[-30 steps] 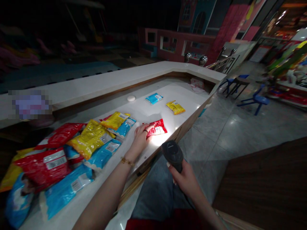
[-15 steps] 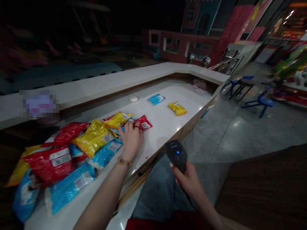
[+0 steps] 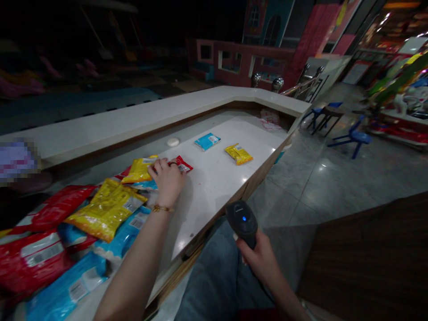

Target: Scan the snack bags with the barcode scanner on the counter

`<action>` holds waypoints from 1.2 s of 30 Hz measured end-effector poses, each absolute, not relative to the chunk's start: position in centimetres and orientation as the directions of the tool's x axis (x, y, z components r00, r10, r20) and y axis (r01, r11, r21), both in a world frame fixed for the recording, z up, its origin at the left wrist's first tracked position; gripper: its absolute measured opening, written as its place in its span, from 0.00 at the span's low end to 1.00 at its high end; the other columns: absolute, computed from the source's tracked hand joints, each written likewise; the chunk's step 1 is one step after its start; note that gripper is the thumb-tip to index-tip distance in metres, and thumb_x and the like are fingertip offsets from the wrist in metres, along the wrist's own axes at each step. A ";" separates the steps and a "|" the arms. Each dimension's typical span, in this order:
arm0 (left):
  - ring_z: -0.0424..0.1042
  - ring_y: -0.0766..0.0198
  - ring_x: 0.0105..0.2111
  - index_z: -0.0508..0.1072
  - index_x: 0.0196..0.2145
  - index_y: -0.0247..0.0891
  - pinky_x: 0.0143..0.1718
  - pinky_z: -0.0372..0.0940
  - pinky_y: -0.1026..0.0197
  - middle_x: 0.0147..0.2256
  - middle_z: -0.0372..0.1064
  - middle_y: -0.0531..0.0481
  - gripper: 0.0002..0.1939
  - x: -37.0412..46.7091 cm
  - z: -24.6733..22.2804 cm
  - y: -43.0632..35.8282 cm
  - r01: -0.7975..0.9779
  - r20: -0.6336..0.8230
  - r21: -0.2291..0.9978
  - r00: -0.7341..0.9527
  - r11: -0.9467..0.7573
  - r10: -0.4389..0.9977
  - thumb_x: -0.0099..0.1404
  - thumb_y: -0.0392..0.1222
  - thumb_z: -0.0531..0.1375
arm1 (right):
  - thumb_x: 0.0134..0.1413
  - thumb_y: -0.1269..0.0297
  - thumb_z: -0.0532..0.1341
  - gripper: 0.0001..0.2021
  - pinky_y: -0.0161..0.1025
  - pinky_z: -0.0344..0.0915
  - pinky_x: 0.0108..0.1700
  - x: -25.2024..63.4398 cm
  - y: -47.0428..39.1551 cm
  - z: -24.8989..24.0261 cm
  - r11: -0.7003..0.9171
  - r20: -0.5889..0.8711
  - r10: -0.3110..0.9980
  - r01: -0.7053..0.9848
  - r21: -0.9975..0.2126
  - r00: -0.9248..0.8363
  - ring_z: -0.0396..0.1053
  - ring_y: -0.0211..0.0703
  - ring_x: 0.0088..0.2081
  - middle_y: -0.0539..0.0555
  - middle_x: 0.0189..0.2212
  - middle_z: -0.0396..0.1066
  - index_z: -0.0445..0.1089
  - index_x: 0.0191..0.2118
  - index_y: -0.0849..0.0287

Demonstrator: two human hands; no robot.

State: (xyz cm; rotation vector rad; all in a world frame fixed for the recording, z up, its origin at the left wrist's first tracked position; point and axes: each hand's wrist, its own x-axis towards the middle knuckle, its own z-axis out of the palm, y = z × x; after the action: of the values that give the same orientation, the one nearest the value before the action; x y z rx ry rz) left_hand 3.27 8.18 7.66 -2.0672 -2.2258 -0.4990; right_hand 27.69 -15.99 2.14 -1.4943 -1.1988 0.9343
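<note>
My left hand (image 3: 169, 180) is over a small red snack packet (image 3: 183, 166), its fingers curled onto the packet and hiding much of it. Just left of it lies a yellow packet (image 3: 137, 171) on top of blue and red ones. My right hand (image 3: 259, 249) grips a black barcode scanner (image 3: 241, 218) by its handle, above my lap; a blue light glows on its top. A heap of larger bags fills the near left, among them a yellow bag (image 3: 109, 207), a red bag (image 3: 33, 263) and a blue bag (image 3: 68, 290) with barcode labels.
Farther along the white counter (image 3: 214, 178) lie a blue packet (image 3: 207, 141) and a yellow packet (image 3: 238, 154), apart from the heap. A round white object (image 3: 173, 142) rests near the raised ledge (image 3: 140, 113). Blue chairs (image 3: 354, 136) stand on the tiled floor.
The view has swung slightly right. My left hand and the red packet have shifted a little away from me, off the pile's edge. The scanner stays in my right hand.
</note>
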 end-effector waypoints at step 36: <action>0.77 0.42 0.76 0.84 0.67 0.37 0.90 0.50 0.23 0.71 0.81 0.32 0.23 6.0 1.8 1.6 0.833 0.300 0.347 0.337 -0.431 0.892 0.82 0.38 0.58 | 0.60 0.46 0.69 0.14 0.36 0.62 0.21 26.7 -17.4 3.2 -0.061 -0.021 0.976 0.180 -0.982 0.217 0.67 0.45 0.21 0.46 0.21 0.69 0.76 0.38 0.51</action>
State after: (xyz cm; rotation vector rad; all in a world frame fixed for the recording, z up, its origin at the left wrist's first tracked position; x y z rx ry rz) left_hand 5.96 1.59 1.76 -2.6730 -1.7357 -0.7441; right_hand 26.74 -17.37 3.17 -1.4690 -1.1584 0.9826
